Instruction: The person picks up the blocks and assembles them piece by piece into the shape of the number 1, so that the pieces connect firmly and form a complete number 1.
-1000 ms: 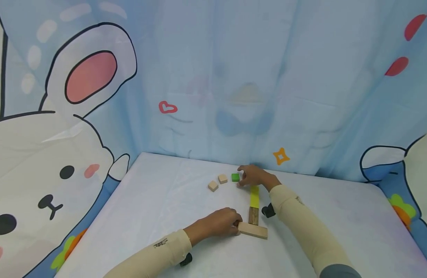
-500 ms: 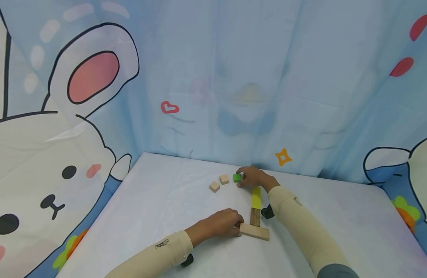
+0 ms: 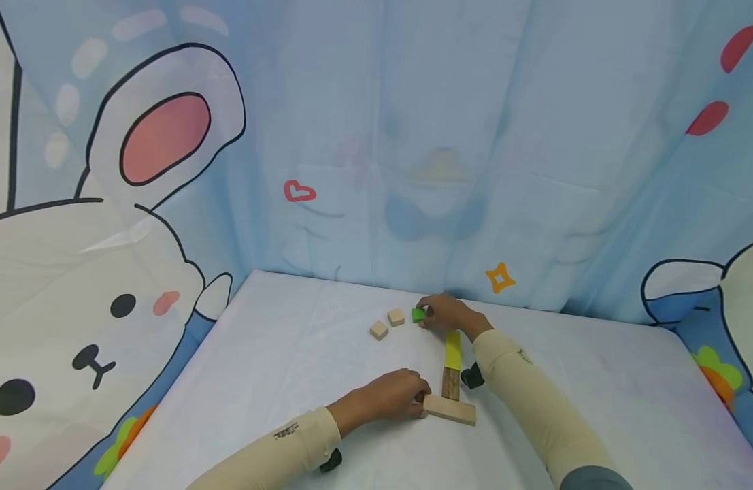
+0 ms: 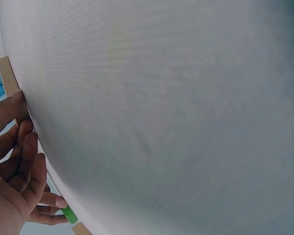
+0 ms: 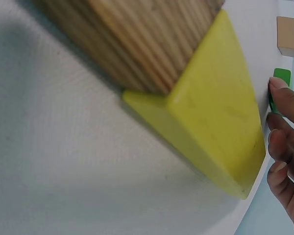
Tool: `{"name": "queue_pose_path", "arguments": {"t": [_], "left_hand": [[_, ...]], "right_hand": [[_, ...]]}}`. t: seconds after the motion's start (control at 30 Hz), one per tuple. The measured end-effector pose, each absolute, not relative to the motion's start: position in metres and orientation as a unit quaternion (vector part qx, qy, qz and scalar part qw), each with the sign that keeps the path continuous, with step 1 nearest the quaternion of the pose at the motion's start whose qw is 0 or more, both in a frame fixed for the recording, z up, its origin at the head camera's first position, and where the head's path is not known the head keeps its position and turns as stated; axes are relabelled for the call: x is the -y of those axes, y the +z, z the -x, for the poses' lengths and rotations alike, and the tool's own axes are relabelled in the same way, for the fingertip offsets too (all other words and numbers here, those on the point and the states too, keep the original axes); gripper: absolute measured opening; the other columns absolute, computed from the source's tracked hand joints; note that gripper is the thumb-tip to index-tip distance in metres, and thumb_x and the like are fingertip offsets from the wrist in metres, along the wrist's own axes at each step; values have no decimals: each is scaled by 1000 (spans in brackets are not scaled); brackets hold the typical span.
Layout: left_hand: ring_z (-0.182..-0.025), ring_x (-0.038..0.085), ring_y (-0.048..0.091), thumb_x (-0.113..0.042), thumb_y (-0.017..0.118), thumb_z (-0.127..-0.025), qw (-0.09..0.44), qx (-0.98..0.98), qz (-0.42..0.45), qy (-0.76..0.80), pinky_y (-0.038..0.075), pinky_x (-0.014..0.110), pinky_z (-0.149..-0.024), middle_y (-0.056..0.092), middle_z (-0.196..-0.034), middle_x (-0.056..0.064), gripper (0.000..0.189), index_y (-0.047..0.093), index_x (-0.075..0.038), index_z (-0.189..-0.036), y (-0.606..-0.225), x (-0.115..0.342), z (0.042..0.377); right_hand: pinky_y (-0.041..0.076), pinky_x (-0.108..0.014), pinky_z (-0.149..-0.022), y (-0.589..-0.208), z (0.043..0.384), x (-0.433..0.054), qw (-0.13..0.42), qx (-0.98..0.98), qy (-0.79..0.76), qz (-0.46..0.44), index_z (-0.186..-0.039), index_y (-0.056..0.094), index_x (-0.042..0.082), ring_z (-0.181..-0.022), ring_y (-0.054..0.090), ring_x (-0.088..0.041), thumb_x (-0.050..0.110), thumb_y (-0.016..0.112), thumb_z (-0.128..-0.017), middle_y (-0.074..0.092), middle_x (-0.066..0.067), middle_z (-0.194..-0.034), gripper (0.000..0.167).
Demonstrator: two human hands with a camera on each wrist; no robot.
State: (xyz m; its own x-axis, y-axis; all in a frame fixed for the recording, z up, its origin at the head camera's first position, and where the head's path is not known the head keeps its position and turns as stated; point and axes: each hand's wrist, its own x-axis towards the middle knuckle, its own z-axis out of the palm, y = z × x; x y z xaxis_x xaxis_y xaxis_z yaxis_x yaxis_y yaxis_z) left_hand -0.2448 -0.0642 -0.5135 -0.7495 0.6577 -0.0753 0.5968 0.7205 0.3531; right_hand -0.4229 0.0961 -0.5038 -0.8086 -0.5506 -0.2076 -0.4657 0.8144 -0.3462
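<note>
My left hand holds the left end of a plain wooden plank lying crosswise on the white table, its thumb and fingertips at that end. Farther back, my right hand pinches a green cube between thumb and finger, partly covering it. Behind the plank a brown grained block and a yellow block lie end to end, forming a T with it. The right wrist view shows the yellow block up close, butted against the brown one. The left wrist view shows the plank at its edge.
Two plain wooden cubes, one nearer and one farther, sit left of the green cube. A blue cartoon-print curtain hangs behind the table. The right forearm passes close beside the yellow and brown blocks.
My right hand's fingers have closed in on the green cube from its right side and now cover part of it. The left hand stays at the plank; the whole view has shifted slightly.
</note>
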Motion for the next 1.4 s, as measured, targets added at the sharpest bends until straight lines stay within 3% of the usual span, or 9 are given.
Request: {"name": "queue_pose_path", "arguments": {"t": [0.57, 1.4], "left_hand": [[-76, -5, 50, -22, 77, -90, 104, -922, -339, 158, 47, 12, -74, 69, -94, -8, 30, 73, -11, -118, -515, 64, 246], [-75, -4, 49, -21, 77, -90, 103, -924, -332, 158, 45, 12, -71, 68, -93, -8, 29, 73, -11, -117, -516, 63, 245]], "right_hand": [[51, -38, -81, -508, 424, -99, 142, -943, -136, 268, -130, 63, 5, -87, 58, -19, 21, 73, -93, 67, -7, -101, 41], [51, -38, -84, -509, 422, -107, 146, -946, -129, 257, -131, 64, 6, -89, 57, -19, 25, 74, -92, 67, -5, -101, 44]]}}
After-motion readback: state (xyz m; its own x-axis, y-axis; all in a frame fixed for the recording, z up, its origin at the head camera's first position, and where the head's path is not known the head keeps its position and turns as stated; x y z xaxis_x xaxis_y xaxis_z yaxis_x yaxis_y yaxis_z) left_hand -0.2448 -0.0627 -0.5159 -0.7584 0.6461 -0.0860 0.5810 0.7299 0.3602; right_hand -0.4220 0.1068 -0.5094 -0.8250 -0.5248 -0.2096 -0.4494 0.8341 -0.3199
